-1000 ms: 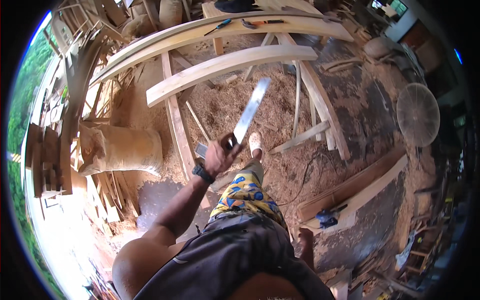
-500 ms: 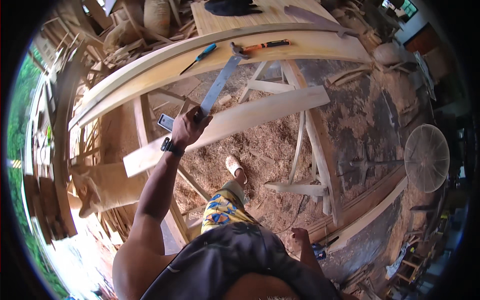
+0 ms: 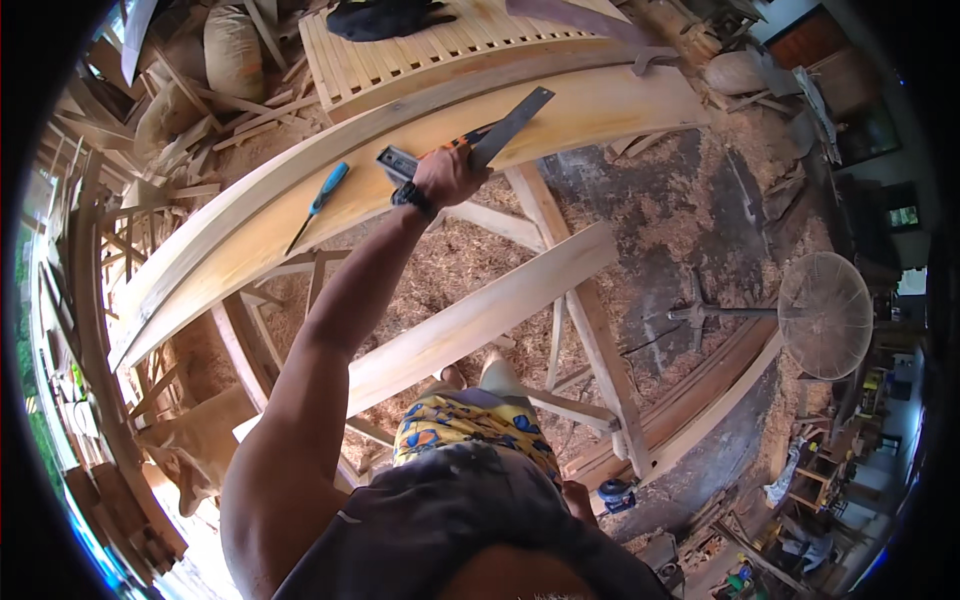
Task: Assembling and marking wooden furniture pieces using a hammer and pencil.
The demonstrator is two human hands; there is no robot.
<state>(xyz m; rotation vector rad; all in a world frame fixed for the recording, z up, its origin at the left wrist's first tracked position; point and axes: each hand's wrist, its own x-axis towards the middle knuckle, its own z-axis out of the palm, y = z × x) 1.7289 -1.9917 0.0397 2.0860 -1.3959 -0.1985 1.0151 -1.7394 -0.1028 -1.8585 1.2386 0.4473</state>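
The left hand (image 3: 452, 178) was clenched around a metal square (image 3: 515, 122), its blade running out toward two o'clock and its short stock toward ten o'clock. The square was over the wide pale plank (image 3: 610, 92); whether it touched the wood could not be told. Just beyond the knuckles, at twelve o'clock, showed the orange handle of a hammer (image 3: 458, 142), mostly covered by hand and blade. A blue-handled screwdriver (image 3: 328, 190) lay on the same plank at about nine o'clock from the hand, tip angled toward seven.

Farther out at twelve o'clock stood a slatted wooden table (image 3: 450, 50), with a dark cloth (image 3: 385, 18) on it at eleven. At six o'clock a second, narrower board (image 3: 480, 315) slanted across above the shavings. The right hand (image 3: 577, 497) hung low at five o'clock; its grip could not be made out. Near it, on its three o'clock side, sat a blue tool (image 3: 615, 493). A round fan (image 3: 825, 315) stood well apart toward four o'clock.
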